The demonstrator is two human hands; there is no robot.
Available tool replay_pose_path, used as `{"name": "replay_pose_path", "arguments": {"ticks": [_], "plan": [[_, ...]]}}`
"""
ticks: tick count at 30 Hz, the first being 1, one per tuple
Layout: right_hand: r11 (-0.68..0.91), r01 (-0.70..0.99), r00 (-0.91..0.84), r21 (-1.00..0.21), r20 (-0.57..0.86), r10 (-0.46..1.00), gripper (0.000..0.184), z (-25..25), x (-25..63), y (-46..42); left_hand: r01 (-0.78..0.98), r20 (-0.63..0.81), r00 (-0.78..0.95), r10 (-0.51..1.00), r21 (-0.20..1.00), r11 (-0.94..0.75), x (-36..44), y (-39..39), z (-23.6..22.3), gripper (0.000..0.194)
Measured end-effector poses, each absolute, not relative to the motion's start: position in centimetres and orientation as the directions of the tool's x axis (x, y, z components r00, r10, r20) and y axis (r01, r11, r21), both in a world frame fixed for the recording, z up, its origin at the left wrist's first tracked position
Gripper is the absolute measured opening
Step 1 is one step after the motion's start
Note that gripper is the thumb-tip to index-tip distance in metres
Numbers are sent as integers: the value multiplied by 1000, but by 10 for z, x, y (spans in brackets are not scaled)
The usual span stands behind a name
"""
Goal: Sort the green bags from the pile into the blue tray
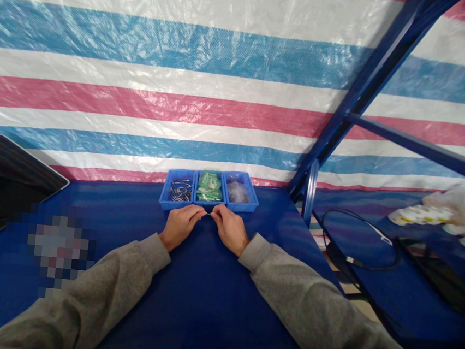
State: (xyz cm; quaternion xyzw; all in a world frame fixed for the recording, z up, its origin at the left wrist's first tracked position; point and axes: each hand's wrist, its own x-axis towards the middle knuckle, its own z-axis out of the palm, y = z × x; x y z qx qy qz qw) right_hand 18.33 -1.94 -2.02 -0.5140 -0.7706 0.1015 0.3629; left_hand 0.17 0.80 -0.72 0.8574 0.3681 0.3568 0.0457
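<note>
Above the blue table, my left hand and my right hand meet with fingertips pinched close together. A small, thin, light piece spans the narrow gap between them; its kind is too small to make out. Just beyond the hands stand three blue bins in a row. The left bin holds many slim metal pieces. In the middle one lies a green plastic bag with small pale pieces. The right bin contains a clear plastic bag.
A dark screen with a light frame leans in from the left, near a blurred-out patch. Blue metal posts rise at the right. Beyond them are a black cable, a dark flat device and white round items. Striped sheeting hangs behind.
</note>
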Motion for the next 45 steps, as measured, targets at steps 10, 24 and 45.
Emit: {"name": "replay_pose_path", "arguments": {"ticks": [10,24,45], "plan": [[606,590,-285,-534,564,775,29,-15,183,-24,615,517,460,722,402,-679,2,3,0,33],[584,562,-287,-586,523,802,25,-10,185,-25,553,560,536,632,333,-764,0,2,1,40],[523,730,-274,-441,512,814,36,-20,182,-21,503,689,374,621,412,-760,2,-1,3,17]]}}
